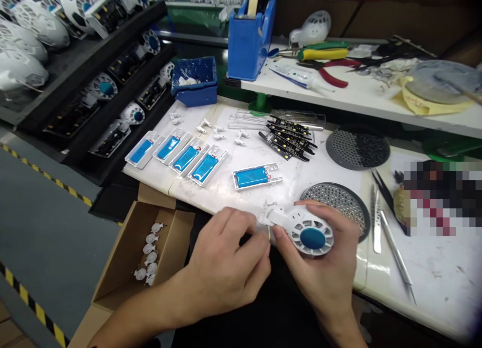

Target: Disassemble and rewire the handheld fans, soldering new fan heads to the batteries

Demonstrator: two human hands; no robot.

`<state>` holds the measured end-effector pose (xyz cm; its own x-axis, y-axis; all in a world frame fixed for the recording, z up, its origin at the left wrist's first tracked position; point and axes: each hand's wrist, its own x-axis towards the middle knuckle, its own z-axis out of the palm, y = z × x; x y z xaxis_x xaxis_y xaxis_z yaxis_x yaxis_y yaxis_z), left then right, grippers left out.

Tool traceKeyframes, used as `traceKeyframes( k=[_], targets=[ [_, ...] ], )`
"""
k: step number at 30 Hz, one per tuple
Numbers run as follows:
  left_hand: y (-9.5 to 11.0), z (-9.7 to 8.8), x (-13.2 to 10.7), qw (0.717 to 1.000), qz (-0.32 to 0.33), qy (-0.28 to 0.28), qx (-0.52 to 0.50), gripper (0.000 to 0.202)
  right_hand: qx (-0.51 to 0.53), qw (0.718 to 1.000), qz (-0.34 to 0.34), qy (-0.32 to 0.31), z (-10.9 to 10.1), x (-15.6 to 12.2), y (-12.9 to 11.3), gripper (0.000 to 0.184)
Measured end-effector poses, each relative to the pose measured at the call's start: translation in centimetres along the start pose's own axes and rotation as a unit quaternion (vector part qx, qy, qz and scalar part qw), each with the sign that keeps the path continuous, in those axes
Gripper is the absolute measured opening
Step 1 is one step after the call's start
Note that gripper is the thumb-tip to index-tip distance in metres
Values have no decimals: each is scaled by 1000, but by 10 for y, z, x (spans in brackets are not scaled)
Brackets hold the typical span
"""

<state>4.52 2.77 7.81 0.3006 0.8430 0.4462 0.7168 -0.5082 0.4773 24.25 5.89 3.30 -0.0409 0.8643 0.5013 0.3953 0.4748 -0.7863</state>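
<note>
My right hand (327, 267) holds a white slotted plastic housing (295, 222) with a round blue disc in its face, over the front edge of the table. A narrow white arm of the housing points left, toward my other hand. My left hand (233, 257) is closed just beside that arm, its fingertips pinched together; whatever they grip is hidden. A thin yellowish wire (269, 232) shows between the two hands. Just beyond lies a white tray-like case with a blue battery (251, 178). Several similar battery cases (207, 166) lie in a row farther left.
Black circuit strips (288, 137) and small white brackets (241, 137) lie behind. Round dishes (357, 146) with small screws, tweezers (376, 217) and a pointed tool (395, 250) are at right. A cardboard box (113, 267) holds white parts. A black rack (124, 87) stands left; a shelf (357, 99) overhangs the back.
</note>
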Motion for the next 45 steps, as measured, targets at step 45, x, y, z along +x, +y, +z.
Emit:
traceKeyframes(
  k=[45],
  targets=[
    [-75,35,27,984,-45,-46,-163,9,-207,930,-125,-276,-51,79,4,33]
  ],
)
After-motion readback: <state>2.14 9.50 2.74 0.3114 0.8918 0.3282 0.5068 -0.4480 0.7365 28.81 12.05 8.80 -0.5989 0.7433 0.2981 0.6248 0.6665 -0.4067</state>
